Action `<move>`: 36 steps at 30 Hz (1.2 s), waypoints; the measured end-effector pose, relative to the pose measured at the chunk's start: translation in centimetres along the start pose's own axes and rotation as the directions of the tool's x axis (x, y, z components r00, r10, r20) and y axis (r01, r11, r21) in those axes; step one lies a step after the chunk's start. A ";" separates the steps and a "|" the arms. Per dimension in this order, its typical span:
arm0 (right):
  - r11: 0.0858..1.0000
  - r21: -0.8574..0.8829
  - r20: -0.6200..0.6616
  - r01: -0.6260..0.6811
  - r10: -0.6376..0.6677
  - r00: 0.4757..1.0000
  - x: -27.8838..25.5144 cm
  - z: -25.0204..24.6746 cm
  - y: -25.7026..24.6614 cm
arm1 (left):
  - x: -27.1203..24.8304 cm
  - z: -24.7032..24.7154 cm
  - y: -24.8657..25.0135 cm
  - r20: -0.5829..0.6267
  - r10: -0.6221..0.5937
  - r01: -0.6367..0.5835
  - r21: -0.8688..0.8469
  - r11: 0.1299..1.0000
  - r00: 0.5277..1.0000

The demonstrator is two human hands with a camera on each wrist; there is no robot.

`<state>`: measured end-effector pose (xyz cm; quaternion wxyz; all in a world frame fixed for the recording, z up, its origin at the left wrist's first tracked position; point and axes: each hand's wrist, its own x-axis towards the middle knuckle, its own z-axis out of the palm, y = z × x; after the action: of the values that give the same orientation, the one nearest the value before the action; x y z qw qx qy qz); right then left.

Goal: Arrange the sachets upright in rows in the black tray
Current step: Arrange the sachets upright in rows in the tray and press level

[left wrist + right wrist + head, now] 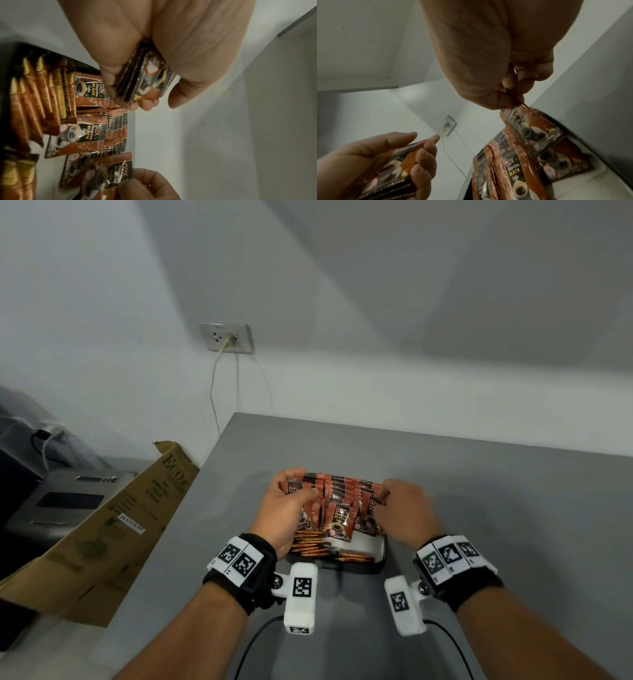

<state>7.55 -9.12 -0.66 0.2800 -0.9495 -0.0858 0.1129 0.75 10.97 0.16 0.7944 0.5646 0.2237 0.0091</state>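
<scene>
The black tray (383,556) sits on the grey table, packed with upright red-brown coffee sachets (339,517) in rows. Orange stick sachets (308,544) lie at its near left. My left hand (291,498) grips a small stack of sachets (145,79) above the tray's left side. My right hand (387,494) pinches the top edge of one sachet (532,128) standing at the tray's right side, thumb against forefinger. The stack of sachets (393,169) also shows in the right wrist view.
A cardboard box (113,529) lies at the table's left edge. A wall socket (226,337) with a white cable hangs behind. A grey appliance (68,501) stands far left. Grey table surface (513,508) spreads to the right of the tray.
</scene>
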 end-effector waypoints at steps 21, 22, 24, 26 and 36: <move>0.987 -0.106 -0.022 0.124 -0.127 0.992 1.4 4.1 2.3 | -0.6 -0.6 -0.7 0.001 -0.057 0.056 0.074 0.996 0.998; 0.985 -0.106 -0.029 0.139 -0.143 0.989 1.5 4.4 2.6 | -0.7 -0.5 -0.7 0.001 -0.055 0.055 0.092 0.994 0.998; 0.979 -0.109 -0.048 0.170 -0.176 0.983 1.7 4.8 3.2 | -0.8 -0.4 -0.8 0.004 -0.060 0.059 0.122 0.991 0.998; 0.971 -0.127 -0.065 0.201 -0.211 0.975 1.7 5.1 3.6 | -0.8 -0.4 -1.0 0.019 -0.061 0.058 0.143 0.988 0.998; 0.943 0.212 -0.191 0.255 -0.215 0.958 -0.7 2.4 1.9 | -0.9 0.2 -1.9 0.129 0.021 -0.064 0.340 0.938 0.991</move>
<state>6.42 -9.61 -3.49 0.4077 -0.8987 -0.1614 0.0089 -0.39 9.92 -1.18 0.6955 0.6988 0.1600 -0.0478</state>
